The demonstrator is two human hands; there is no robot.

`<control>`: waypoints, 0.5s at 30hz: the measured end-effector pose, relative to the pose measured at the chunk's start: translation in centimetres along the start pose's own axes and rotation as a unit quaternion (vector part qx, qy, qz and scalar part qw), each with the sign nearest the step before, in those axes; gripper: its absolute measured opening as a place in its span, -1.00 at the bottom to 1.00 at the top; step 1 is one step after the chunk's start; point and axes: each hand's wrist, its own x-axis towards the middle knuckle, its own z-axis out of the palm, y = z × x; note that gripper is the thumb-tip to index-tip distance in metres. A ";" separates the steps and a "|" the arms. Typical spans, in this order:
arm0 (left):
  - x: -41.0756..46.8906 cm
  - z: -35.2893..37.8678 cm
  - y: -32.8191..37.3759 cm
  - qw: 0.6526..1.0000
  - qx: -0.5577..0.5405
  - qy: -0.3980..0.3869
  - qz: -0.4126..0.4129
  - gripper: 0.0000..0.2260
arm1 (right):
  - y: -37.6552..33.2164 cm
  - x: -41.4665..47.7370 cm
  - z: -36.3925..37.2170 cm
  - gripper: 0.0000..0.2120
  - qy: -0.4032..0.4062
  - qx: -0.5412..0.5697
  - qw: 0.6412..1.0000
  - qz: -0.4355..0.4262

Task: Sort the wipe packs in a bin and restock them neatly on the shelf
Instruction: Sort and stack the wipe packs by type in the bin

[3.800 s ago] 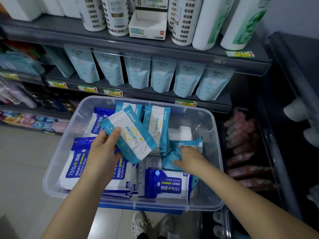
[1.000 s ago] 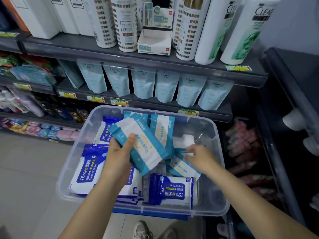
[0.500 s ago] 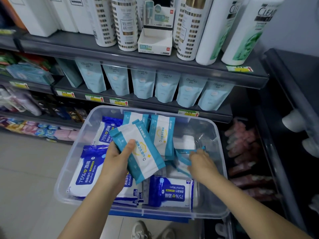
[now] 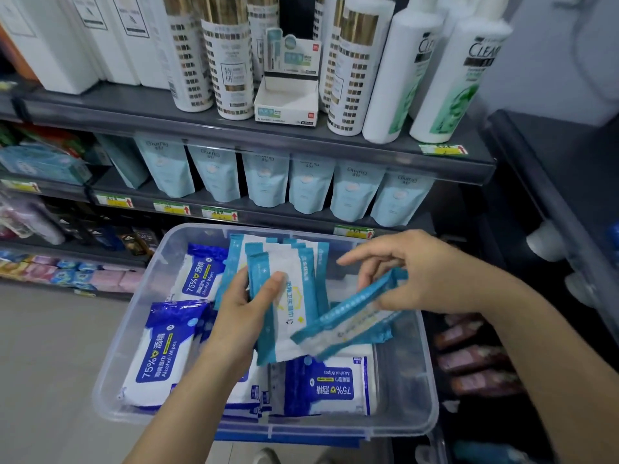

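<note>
A clear plastic bin point(image 4: 402, 426) sits in front of the shelves. Dark blue alcohol wipe packs point(image 4: 160, 349) lie at its left, and another point(image 4: 331, 386) lies at its front. My left hand point(image 4: 244, 309) grips a stack of teal-and-white wipe packs point(image 4: 288, 296) over the bin's middle, thumb on the top pack. My right hand point(image 4: 412, 272) pinches one more teal pack point(image 4: 348, 323), tilted and lifted above the bin, its lower end close to the stack.
Grey shelves point(image 4: 254, 135) rise behind the bin. White shampoo bottles point(image 4: 395, 72) and a small display box point(image 4: 288, 102) stand on the upper one. Light blue pouches point(image 4: 311, 182) line the shelf below. Dark shelving point(image 4: 549, 182) stands on the right.
My right hand has lifted a teal pack out of the bin's right side and swung it toward the stack. My left hand has turned the stack more upright.
</note>
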 end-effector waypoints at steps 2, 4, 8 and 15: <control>-0.2 0.0 0.1 1.000 -0.001 -0.014 -0.004 -0.79 | -0.7 0.7 0.6 -0.55 -0.006 -0.003 1.000 -0.004; -0.6 0.3 0.2 0.999 -0.015 -0.040 -0.015 -0.75 | -1.0 2.0 1.6 -0.61 0.020 -0.013 1.000 -0.004; -1.6 0.8 -0.1 0.996 -0.013 -0.080 -0.031 -0.72 | -1.6 4.4 3.8 -0.51 0.072 -0.084 0.994 -0.001; -2.6 0.0 -0.6 0.991 -0.016 -0.114 -0.065 -0.56 | -1.7 6.2 6.1 -0.36 0.094 -0.021 0.994 -0.048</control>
